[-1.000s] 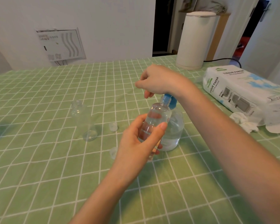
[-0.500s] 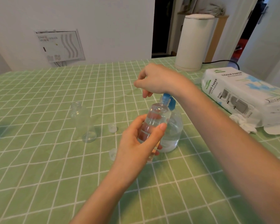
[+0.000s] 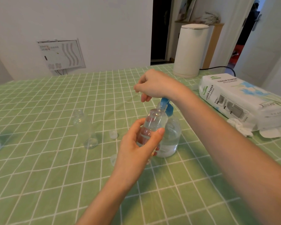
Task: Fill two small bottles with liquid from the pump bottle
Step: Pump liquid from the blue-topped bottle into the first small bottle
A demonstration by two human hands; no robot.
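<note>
Small bottle (image 3: 153,125) clear, partly filled

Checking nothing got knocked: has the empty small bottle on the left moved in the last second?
No. The empty bottle stands at the same spot beside the loose cap on the tablecloth grid.

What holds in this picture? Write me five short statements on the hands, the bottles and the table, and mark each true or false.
1. The left hand has its grip on a small clear bottle, held at the blue spout of the pump bottle. True.
2. The right hand rests flat on the tablecloth. False: it is on top of the pump.
3. A second small bottle stands uncapped on the table, left of the hands. True.
4. The tissue paper pack lies at the left edge. False: it lies at the right.
5. The tablecloth is red. False: it is green with white lines.
</note>
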